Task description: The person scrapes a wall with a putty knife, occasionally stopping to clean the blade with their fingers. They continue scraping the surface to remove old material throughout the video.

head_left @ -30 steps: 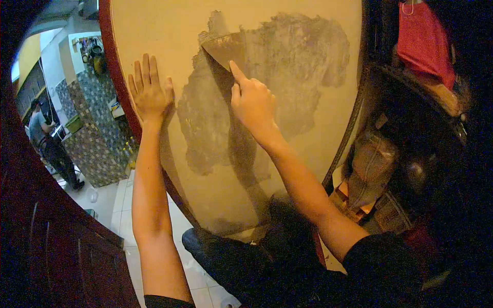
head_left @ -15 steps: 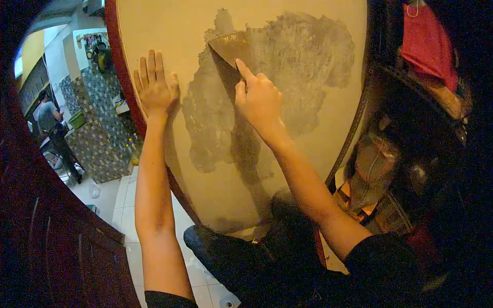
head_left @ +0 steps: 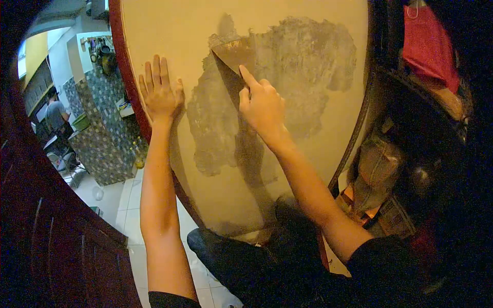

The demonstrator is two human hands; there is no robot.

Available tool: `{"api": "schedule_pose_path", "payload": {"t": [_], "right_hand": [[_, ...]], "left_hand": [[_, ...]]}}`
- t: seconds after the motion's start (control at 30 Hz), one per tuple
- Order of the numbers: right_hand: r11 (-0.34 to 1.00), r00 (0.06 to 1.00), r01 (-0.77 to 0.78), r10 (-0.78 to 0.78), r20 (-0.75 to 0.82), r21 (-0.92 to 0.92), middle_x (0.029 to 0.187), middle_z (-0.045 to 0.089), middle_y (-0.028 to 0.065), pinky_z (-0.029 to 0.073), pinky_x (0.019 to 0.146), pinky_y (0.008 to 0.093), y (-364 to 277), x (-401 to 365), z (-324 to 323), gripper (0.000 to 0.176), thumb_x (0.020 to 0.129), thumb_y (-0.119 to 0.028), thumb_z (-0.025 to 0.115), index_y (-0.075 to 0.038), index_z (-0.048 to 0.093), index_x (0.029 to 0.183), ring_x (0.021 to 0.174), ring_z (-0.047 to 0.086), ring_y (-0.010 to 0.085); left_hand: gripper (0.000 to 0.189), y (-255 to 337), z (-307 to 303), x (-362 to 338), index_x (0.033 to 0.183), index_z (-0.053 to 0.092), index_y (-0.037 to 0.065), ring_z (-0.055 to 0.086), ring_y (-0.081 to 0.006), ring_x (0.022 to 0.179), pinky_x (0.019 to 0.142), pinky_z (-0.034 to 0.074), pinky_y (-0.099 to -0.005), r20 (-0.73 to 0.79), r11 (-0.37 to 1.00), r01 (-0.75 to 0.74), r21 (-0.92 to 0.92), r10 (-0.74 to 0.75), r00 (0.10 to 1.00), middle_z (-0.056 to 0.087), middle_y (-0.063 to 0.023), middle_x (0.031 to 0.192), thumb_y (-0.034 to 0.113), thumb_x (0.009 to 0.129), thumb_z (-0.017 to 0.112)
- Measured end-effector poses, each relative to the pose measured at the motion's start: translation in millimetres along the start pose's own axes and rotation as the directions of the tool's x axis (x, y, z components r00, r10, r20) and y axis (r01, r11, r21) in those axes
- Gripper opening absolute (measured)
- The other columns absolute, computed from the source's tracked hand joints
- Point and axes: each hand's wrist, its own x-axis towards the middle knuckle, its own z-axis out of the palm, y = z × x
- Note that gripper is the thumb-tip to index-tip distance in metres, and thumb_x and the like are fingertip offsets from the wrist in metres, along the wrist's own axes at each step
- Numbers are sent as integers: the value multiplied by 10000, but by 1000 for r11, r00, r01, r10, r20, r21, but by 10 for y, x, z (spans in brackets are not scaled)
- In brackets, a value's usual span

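In the head view my right hand (head_left: 263, 107) is closed round the handle of a putty knife, its index finger stretched along the blade (head_left: 237, 53). The wide edge of the blade points up and lies against a cream wall (head_left: 169, 23), at the upper part of a rough grey patch (head_left: 303, 61). A dark shadow falls below the knife. Left of the patch, my left hand (head_left: 162, 97) rests flat on the wall with fingers spread, holding nothing. My right hand hides most of the handle.
A dark red trim (head_left: 128, 77) borders the wall at left, beside a dark panelled door (head_left: 67, 241). Beyond it a person (head_left: 56, 115) stands near a mosaic-tiled counter (head_left: 102, 154). At right hang a red cloth (head_left: 426, 49) and a bag (head_left: 380, 161).
The whole view has shifted slightly, so the wall and both hands appear a little lower and to the right. Against the patch, the knife and hands show hardly any movement.
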Motion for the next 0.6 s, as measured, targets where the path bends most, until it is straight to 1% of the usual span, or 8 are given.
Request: {"api": "schedule_pose_path", "payload": {"t": [0.17, 0.37, 0.43, 0.57, 0.6], "right_hand": [[1000, 1000, -1, 1, 0, 4, 851, 601, 175, 518, 648, 514, -7, -21, 18, 483, 850, -270, 525, -236, 505, 1331, 715, 635, 383], [1000, 1000, -12, 11, 28, 26, 865, 604, 189, 507, 653, 537, -28, -30, -1, 488, 853, -264, 519, -233, 494, 1339, 715, 630, 400], [1000, 1000, -25, 25, 3, 0, 806, 589, 168, 511, 677, 477, -31, -38, 6, 485, 843, -221, 531, -263, 519, 1326, 719, 621, 364], [1000, 1000, -24, 24, -4, -7, 808, 589, 166, 510, 683, 480, -19, -30, 16, 487, 841, -221, 532, -266, 518, 1327, 720, 620, 364], [1000, 1000, -12, 12, 8, 0, 840, 595, 183, 507, 670, 506, -14, -32, 14, 492, 846, -241, 528, -249, 501, 1338, 724, 625, 385]], "left_hand": [[668, -25, 33, -13, 1457, 307, 126, 225, -248, 1410, 1145, 174, -444, 18, 1000, 3, 10, -3, 1000, 275, -29, 1526, 387, 867, 479], [670, -21, 13, -11, 1461, 300, 130, 220, -243, 1413, 1144, 174, -442, 19, 1000, 6, 14, -6, 1000, 266, -23, 1532, 384, 868, 479], [670, -24, 17, -3, 1460, 301, 130, 222, -244, 1413, 1144, 175, -442, 8, 1000, 1, 17, -1, 1000, 268, -23, 1531, 384, 866, 481], [668, -5, -16, 12, 1456, 314, 131, 236, -247, 1408, 1143, 177, -442, 16, 1000, 11, 17, -11, 1000, 284, -26, 1525, 377, 859, 485], [667, -6, -17, 8, 1454, 319, 131, 241, -247, 1406, 1143, 178, -442, 17, 1000, 13, 6, -13, 1000, 289, -26, 1523, 376, 857, 487]]}}
